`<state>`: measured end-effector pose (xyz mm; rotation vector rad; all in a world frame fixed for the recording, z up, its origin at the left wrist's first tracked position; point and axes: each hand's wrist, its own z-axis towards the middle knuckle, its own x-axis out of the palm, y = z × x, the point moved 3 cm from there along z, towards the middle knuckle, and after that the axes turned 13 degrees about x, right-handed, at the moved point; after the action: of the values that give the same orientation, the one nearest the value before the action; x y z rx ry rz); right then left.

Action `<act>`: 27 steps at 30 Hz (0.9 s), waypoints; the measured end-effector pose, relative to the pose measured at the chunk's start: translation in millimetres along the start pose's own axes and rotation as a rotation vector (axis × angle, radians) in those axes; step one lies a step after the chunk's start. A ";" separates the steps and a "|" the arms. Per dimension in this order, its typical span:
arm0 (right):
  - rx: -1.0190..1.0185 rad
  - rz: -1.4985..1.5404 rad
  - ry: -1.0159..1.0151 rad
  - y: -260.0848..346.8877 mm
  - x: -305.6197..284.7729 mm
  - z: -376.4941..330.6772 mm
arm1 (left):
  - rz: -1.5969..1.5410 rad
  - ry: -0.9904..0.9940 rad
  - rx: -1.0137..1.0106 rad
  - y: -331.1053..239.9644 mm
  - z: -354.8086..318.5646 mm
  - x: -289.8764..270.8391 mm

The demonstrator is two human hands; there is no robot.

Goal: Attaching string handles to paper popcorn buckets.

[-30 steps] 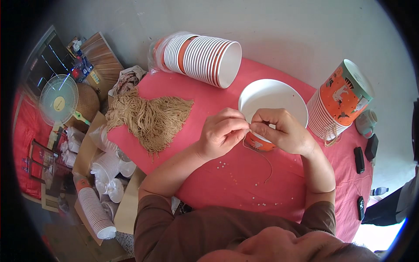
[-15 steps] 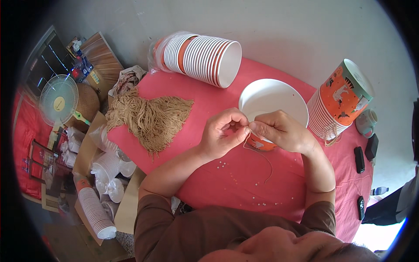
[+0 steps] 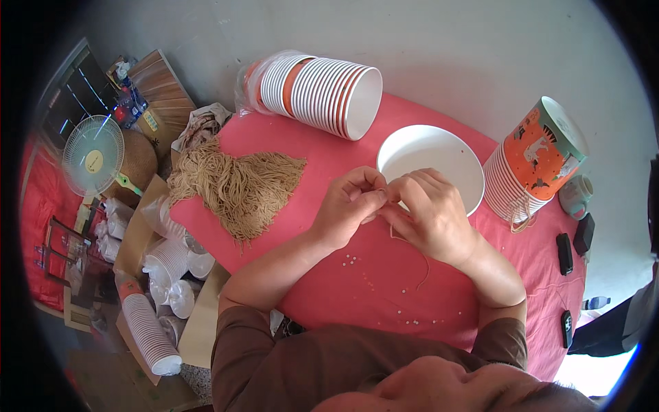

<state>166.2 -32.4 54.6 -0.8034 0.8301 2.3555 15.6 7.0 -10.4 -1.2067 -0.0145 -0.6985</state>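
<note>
Both hands meet over the near side of a white-lined paper bucket (image 3: 439, 147). Thumb and fingers of my left hand (image 3: 345, 209) pinch a thin tan cord at the fingertips. Close against it, my right hand (image 3: 436, 216) is curled with its fingertips on the same cord, back of the hand upward. The cord's loose tail (image 3: 426, 271) hangs below the right hand over the red tablecloth. What lies exactly between the fingertips is hidden. A heap of matching tan cords (image 3: 240, 185) spreads to the left of my left hand.
A stack of paper buckets (image 3: 322, 93) lies on its side at the back. Another stack (image 3: 539, 151) stands upside down at right, with cord loops (image 3: 525, 213) hanging on it. Small white discs (image 3: 350, 259) dot the red tablecloth (image 3: 329, 295). An open carton (image 3: 202, 319) of cups stands left.
My right hand has rolled over and dropped slightly, now covering more of the cord and its upper tail. My left fingers have drawn closer together around the cord.
</note>
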 end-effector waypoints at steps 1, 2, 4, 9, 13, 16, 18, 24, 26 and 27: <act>-0.021 0.000 -0.016 0.0 0.0 -0.1 | -0.082 0.025 0.001 2.2 -0.4 -1.7; -0.021 0.000 -0.016 -0.4 -1.2 0.7 | -0.163 0.052 0.003 2.6 0.2 -2.0; -0.060 0.009 -0.044 -0.2 -5.7 1.8 | -0.177 0.033 -0.016 1.3 1.2 -2.4; -0.079 -0.007 -0.070 -4.1 -9.3 4.0 | -0.204 0.004 -0.060 0.5 0.7 -0.3; -0.047 0.018 -0.095 -7.4 -9.1 4.8 | -0.250 0.016 -0.064 0.7 1.4 -0.1; -0.005 0.062 -0.086 -11.3 -7.9 4.4 | -0.277 0.036 -0.061 4.0 2.1 -4.1; 0.025 0.098 -0.064 -13.3 -8.0 4.3 | -0.307 0.042 -0.061 5.6 2.0 -5.7; 0.096 0.187 -0.031 -16.5 -6.7 5.3 | -0.230 0.048 0.064 7.7 2.5 -7.4; 0.099 0.193 -0.030 -17.1 -6.6 5.2 | -0.089 0.073 0.151 5.1 2.3 -8.8; 0.091 0.188 -0.039 -17.8 -6.6 4.7 | -0.090 0.074 0.151 5.0 2.0 -8.6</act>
<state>180.3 -18.8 55.2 -0.6649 1.0275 2.4665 12.0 13.8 -17.1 -1.0401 -0.0594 -0.8061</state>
